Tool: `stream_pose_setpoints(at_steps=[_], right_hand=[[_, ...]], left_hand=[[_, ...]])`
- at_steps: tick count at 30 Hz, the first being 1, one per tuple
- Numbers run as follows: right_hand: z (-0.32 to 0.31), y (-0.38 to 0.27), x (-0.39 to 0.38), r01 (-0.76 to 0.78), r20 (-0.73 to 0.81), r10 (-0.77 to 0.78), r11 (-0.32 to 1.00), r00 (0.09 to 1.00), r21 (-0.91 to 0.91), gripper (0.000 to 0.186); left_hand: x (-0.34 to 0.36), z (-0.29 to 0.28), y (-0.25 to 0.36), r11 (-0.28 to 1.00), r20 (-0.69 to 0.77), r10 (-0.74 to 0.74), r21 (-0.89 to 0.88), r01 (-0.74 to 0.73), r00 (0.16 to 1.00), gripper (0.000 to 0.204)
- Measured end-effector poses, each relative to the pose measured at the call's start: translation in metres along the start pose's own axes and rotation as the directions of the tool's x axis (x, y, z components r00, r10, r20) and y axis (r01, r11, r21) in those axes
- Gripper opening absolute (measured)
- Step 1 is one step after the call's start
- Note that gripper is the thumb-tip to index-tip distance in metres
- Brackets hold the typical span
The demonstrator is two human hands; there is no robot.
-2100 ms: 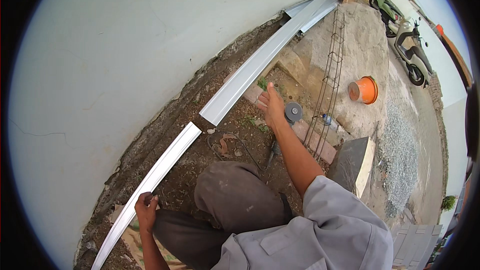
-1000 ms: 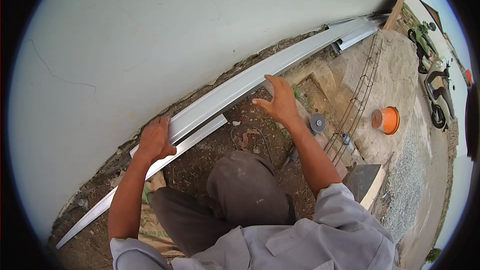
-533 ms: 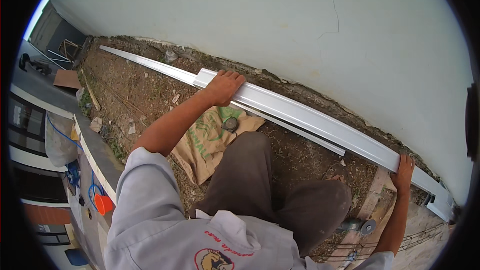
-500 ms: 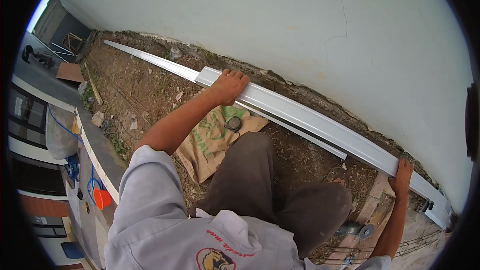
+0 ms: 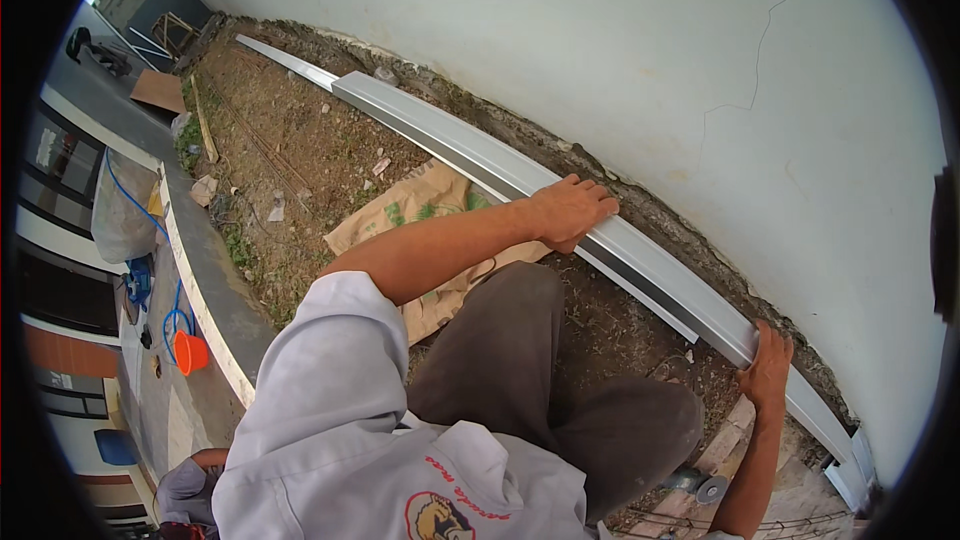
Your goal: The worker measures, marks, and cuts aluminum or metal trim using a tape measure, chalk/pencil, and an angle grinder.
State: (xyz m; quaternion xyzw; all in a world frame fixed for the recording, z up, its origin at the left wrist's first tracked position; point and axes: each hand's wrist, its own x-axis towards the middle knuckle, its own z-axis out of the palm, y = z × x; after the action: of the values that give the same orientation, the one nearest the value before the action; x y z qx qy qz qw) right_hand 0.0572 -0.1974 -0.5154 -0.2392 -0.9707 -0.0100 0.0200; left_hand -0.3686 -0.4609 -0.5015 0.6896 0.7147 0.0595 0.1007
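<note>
A long white metal profile slants across the view from far left to near right beside the wall. My left hand grips it right of its middle, fingers over the top and far edge. At its right end my right hand is closed round it. A second white profile lies under it and shows beyond both ends. On the near side a narrower white strip runs alongside. A brown printed paper sack lies on the soil, partly hidden by my left forearm.
The pale cracked wall rises along the far side. An angle grinder lies near my right forearm, beside thin metal bars. To the left are a concrete ledge, an orange bucket and another person's grey sleeve.
The upper profile has slid leftward over the one beneath. My left hand now grips farther right along it, while my right hand has moved left with its end. Another person appears at lower left.
</note>
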Motion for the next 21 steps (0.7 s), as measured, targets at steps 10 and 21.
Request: stream_pose_setpoints(at_steps=[10, 21], right_hand=[[0.004, 0.008, -0.005, -0.024, 0.004, 0.024, 0.942, 1.000, 0.335, 0.077], [-0.095, -0.059, 0.052, -0.160, 0.332, -0.094, 0.734, 0.939, 0.660, 0.077]], left_hand=[[-0.040, -0.039, -0.092, 0.969, -0.144, -0.195, 0.123, 0.213, 0.970, 0.059], [-0.124, -0.057, -0.118, 0.779, -0.764, -0.574, -0.399, 0.483, 0.295, 0.095]])
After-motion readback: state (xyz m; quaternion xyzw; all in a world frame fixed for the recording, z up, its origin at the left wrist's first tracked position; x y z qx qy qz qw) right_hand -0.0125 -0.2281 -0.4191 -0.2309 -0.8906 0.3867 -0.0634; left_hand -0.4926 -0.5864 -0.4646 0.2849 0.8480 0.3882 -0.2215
